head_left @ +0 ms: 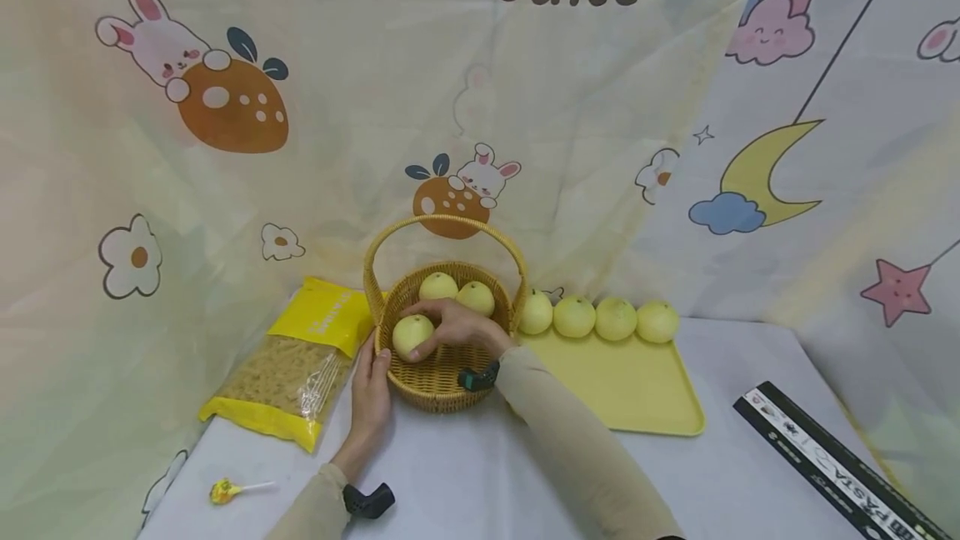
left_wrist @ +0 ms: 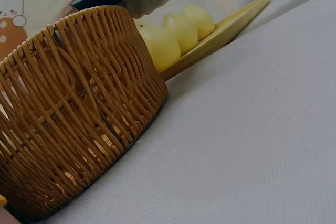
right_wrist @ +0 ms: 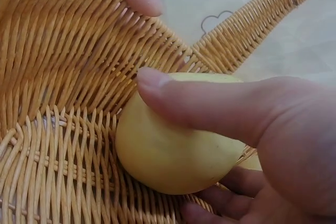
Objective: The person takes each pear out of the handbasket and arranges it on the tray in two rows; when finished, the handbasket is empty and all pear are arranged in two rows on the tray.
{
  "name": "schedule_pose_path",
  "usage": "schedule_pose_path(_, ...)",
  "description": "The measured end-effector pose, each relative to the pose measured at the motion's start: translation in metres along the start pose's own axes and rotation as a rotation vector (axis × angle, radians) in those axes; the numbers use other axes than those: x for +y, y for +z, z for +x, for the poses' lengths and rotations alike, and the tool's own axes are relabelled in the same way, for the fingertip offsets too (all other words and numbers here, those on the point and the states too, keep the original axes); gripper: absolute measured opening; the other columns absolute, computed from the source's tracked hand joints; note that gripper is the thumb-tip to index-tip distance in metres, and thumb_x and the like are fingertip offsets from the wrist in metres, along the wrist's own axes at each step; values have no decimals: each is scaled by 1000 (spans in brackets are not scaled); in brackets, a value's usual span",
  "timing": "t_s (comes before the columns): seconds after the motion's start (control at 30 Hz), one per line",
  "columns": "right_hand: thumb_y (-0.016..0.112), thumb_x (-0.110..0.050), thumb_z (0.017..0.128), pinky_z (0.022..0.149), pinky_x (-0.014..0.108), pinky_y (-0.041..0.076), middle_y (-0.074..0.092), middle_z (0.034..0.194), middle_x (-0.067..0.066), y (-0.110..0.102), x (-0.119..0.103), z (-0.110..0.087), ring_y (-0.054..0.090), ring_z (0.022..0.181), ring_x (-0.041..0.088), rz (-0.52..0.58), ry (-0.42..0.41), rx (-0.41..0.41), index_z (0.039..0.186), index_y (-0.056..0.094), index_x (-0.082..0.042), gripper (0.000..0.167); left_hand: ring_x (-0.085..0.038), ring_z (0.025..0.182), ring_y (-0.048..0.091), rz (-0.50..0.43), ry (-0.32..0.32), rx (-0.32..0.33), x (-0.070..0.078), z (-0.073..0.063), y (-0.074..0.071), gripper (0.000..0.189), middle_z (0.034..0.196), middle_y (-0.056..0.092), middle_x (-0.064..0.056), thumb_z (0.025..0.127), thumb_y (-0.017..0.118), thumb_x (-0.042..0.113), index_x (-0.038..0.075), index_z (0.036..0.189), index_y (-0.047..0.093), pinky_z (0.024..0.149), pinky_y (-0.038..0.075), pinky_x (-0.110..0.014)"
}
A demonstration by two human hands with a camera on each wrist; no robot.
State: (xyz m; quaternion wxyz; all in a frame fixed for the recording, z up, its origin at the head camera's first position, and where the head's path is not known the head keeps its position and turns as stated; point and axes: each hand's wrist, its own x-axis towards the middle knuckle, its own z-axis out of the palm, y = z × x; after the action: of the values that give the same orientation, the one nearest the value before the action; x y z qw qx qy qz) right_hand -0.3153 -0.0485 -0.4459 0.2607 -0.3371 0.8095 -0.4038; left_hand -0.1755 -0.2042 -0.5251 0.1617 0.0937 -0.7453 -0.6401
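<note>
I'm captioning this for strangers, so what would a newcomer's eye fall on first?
Probably the wicker basket, central in the head view: the right hand grips a pale fruit inside it, the left hand touches its side. Next, four similar fruits along the far edge of the yellow tray, right of the basket.

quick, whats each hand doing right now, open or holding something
Left hand: holding the basket at its rim.
Right hand: holding a pale yellow-green fruit inside the basket.

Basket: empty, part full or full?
Part full: the basket has two round fruits at the back, a third fruit in the right grip, and bare woven floor showing.
</note>
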Motion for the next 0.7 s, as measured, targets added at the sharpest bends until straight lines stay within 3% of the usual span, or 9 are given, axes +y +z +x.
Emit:
schedule_pose_path(0.17, 97, -31, 77, 119, 37, 45, 62, 154, -2, 0, 0, -3, 55, 141, 16, -36, -58, 10, 144, 69, -22, 73, -29, 163, 22, 7, 3, 2, 0, -2, 0, 57, 177, 24, -6, 116, 34, 35, 19, 171, 24, 134, 21, -51)
schedule_pose_path(0.37, 99, -35, 74, 101, 28, 52, 72, 137, -12, -2, -4, -11, 61, 117, 9, -8, -105, 77, 138, 73, -27, 70, -30, 163, 23, 24, -3, -8, -1, -4, 1, 58, 177, 23, -5, 116, 33, 37, 21, 171, 23, 134, 22, -53)
schedule_pose_path(0.43, 100, -36, 73, 98, 28, 53, 72, 134, -15, -3, -7, -17, 61, 115, 9, 20, -124, 105, 138, 74, -27, 71, -29, 163, 23, 29, -4, -6, -2, -5, 1, 58, 177, 23, -4, 116, 34, 37, 22, 171, 23, 134, 21, -52)
schedule_pose_path(0.7, 98, -31, 76, 111, 34, 52, 70, 142, -9, -5, -12, -46, 61, 132, 9, 66, -244, 221, 140, 71, -33, 70, -29, 163, 24, 17, 2, -9, 1, -5, 1, 58, 177, 24, -4, 116, 35, 39, 24, 171, 23, 134, 20, -52)
